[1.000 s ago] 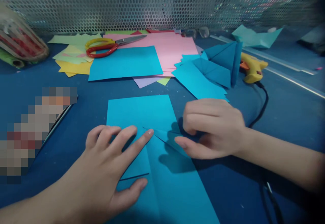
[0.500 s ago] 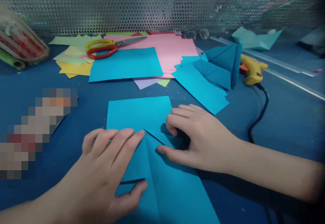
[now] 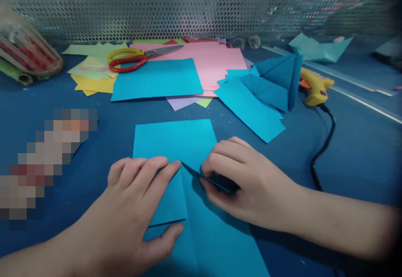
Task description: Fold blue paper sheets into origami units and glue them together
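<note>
A blue sheet of paper lies in front of me with a lengthwise crease down its middle. Its left side is folded inward as a flap, and my left hand rests on that flap, fingers extended and thumb apart. My right hand pinches the slightly raised edge of the right side between thumb and curled fingers. Beyond my hands, blue paper lies flat; I cannot tell whether it is a separate sheet.
Red-and-yellow scissors rest on a blue sheet and pink paper. Folded blue pieces stand beside a yellow glue gun with a black cord. At far left are a plastic container and a blurred-out object.
My right hand has closed from a loose, parted grip into a pinch on the paper's right edge, which now lifts slightly. My left hand has barely moved.
</note>
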Available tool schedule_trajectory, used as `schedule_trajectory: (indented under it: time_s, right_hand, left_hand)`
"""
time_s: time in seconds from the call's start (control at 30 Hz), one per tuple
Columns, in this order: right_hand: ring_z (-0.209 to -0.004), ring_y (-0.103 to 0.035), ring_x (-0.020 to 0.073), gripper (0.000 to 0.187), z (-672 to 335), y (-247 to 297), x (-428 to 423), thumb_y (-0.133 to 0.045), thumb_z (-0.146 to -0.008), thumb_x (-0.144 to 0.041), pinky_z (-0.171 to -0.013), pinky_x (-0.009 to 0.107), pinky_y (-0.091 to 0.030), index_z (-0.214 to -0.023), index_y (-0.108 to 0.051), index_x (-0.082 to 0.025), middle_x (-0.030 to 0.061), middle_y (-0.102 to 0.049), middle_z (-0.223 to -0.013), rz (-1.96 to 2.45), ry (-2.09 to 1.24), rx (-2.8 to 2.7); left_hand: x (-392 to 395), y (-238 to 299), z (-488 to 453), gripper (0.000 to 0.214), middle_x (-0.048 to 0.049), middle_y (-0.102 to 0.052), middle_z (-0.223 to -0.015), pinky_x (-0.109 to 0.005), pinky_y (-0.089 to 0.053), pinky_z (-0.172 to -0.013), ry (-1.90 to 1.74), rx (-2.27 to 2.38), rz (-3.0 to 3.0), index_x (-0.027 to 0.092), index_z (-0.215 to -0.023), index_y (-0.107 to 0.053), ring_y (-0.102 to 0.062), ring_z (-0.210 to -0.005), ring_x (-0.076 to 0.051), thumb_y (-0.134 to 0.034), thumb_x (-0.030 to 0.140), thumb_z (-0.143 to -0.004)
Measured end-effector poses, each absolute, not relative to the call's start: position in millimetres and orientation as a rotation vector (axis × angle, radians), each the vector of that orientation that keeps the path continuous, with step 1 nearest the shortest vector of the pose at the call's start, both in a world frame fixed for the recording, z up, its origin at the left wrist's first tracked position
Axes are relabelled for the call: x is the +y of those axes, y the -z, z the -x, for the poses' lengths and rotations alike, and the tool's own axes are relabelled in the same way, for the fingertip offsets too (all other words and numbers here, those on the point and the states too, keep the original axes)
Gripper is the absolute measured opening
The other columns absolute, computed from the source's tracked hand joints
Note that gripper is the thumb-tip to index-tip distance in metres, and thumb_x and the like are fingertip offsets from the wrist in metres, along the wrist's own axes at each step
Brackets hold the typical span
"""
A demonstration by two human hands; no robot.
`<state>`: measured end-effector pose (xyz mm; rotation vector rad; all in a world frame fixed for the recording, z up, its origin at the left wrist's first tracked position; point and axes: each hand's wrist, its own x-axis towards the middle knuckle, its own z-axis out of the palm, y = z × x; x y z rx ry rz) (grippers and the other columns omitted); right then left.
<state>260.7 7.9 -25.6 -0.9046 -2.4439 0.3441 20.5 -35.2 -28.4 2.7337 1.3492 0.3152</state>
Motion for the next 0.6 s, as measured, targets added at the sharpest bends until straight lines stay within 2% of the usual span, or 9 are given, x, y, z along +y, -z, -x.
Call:
schedule_trajectory:
  time_s: [0.1, 0.2, 0.33, 0.47, 0.6]
  right_hand:
    - [-0.073, -0.059, 0.0171, 0.015, -260.0, 25.5, 5.4, -0.050, -0.093, -0.013, -0.067, 0.031, -0.040, -0.082, -0.059, -0.019, 0.0039, -0.066, -0.078, 0.840, -0.284, -2.472]
    - [-0.086, -0.066, 0.0209, 0.013, -260.2, 25.6, 4.3, -0.053, -0.095, -0.018, -0.074, 0.035, -0.046, -0.086, -0.062, -0.018, 0.0094, -0.075, -0.097, 0.748, -0.265, -2.496]
    - [-0.106, -0.069, 0.0243, 0.011, -260.5, 27.2, 5.0, -0.055, -0.096, -0.021, -0.088, 0.037, -0.050, -0.088, -0.063, -0.018, 0.0126, -0.076, -0.116, 0.659, -0.268, -2.518]
    - [-0.116, -0.068, 0.0252, 0.013, -260.5, 29.0, 6.0, -0.054, -0.096, -0.024, -0.095, 0.037, -0.053, -0.088, -0.063, -0.017, 0.0166, -0.075, -0.121, 0.605, -0.288, -2.531]
    - [-0.116, -0.069, 0.0266, 0.016, -261.3, 29.8, 5.9, -0.058, -0.094, -0.031, -0.096, 0.039, -0.053, -0.086, -0.061, -0.018, 0.0173, -0.075, -0.120, 0.568, -0.293, -2.540]
  left_hand:
    - [-33.8, 27.7, -18.3, 0.058, -0.0087, -0.058, -0.132, -0.043, -0.038, -0.094, -0.240, 1.255, -2.757, 0.022, -0.146, -0.038, -0.052, -0.115, -0.029, -0.052, 0.043, -0.094]
    - [-31.5, 26.4, -15.0, 0.059, -0.0108, -0.055, -0.133, -0.045, -0.038, -0.093, -0.232, 1.286, -2.751, 0.021, -0.145, -0.038, -0.050, -0.116, -0.031, -0.052, 0.045, -0.093]
    - [-28.8, 25.1, -13.2, 0.064, -0.0142, -0.054, -0.131, -0.045, -0.040, -0.089, -0.193, 1.218, -2.816, 0.017, -0.144, -0.037, -0.051, -0.113, -0.033, -0.055, 0.050, -0.092]
    - [-26.3, 24.1, -12.9, 0.065, -0.0156, -0.054, -0.129, -0.047, -0.040, -0.088, -0.171, 1.197, -2.853, 0.015, -0.144, -0.037, -0.051, -0.111, -0.034, -0.056, 0.050, -0.092]
    - [-26.2, 23.8, -11.1, 0.064, -0.0144, -0.055, -0.130, -0.047, -0.041, -0.089, -0.179, 1.211, -2.833, 0.016, -0.144, -0.037, -0.052, -0.113, -0.033, -0.055, 0.050, -0.092]
